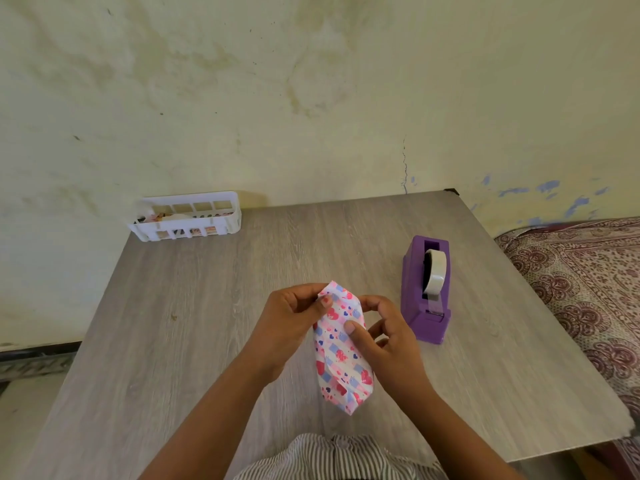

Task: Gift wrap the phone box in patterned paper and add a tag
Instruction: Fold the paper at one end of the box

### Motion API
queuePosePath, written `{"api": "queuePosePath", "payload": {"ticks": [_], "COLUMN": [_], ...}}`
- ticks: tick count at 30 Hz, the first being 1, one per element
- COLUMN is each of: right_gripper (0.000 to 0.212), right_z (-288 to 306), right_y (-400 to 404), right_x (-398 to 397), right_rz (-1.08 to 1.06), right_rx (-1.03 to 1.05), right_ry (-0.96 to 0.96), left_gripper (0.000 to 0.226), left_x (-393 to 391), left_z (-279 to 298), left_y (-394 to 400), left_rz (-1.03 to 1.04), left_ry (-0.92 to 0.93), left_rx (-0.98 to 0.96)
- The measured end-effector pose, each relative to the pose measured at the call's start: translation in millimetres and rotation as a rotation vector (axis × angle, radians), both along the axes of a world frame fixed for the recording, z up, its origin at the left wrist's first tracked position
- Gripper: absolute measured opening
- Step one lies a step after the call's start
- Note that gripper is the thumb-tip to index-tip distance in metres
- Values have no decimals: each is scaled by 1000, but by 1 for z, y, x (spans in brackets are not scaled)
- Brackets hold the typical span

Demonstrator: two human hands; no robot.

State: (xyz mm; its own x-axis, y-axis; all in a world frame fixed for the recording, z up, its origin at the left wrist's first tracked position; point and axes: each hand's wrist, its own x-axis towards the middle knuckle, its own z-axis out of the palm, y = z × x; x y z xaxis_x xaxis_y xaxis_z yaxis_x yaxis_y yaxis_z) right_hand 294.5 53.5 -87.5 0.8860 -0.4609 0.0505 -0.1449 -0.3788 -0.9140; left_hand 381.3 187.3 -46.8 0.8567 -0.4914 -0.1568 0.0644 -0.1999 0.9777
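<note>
The phone box [341,355] is covered in white paper patterned with pink hearts and blue squares, and I hold it up above the table, long axis running away from me. My left hand [289,323] grips its far left side, thumb pressing on the folded paper at the far end. My right hand [384,336] holds the right side, with its thumb flat on the top face. The near end shows folded paper flaps. No tag is visible on the box.
A purple tape dispenser [426,289] with a clear tape roll stands just right of my hands. A white slotted basket [187,216] with small items sits at the far left corner of the wooden table [173,323]. A patterned bedcover [588,289] lies to the right.
</note>
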Motion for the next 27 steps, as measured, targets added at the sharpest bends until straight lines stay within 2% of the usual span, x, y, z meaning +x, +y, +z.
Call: {"api": "queuePosePath", "payload": {"ticks": [2,7,13,16,21,24,27], "right_gripper": [36,33,32,32,37,43,38], "right_z": [1,2,0,1,-1,-1,0], "right_y": [-2,-2,-2,-2,-2,-1,-1], "right_x": [0,0,1,1,1,1,0], "right_rz": [1,2,1,2,-5,-6,-1], "right_rx": [13,30,20,20,11,4,-2], "right_ry": [0,5,1,1,-6,-2,-3], "left_gripper": [19,20,17,13,11,8,5], "left_x": [0,-7,-16,-15,-12,-8,-5], "left_z": [1,-3,-2,2,9,9,6], "left_y": [0,0,-5,-7,-9,-9,-8], "left_rz": [48,162,273,278,231,210,194], "left_ry": [-80,-498,-763,-743,-481,-399,-351], "left_rx": [0,197,326,339,332,331,285]}}
